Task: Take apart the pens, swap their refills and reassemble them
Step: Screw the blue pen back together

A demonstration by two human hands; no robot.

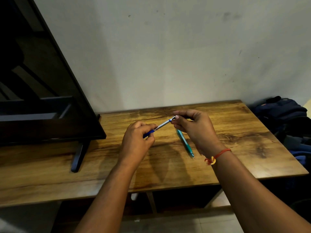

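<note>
Status: my left hand [136, 140] has its fingers curled round the dark blue grip end of the blue pen [162, 125]. My right hand [196, 130] pinches the opposite end between thumb and fingertips. The pen is held in the air between them, above the surface [235, 148], slanting up toward the right.

Progress: the blue pen appears to be in one piece, and the teal pen [184, 142] lies whole on the surface just under my right hand, tip toward me. No loose refill or barrel half is visible. I judge this to be the first unscrewing, with the swap and reassembly outstanding, though I cannot rule out a final tightening.

Materials: the blue pen has a slim, pale, smooth barrel with a blue band. The teal pen is glossy translucent plastic. The surface is wood-grain laminate with dark streaks and a matte finish.
</note>
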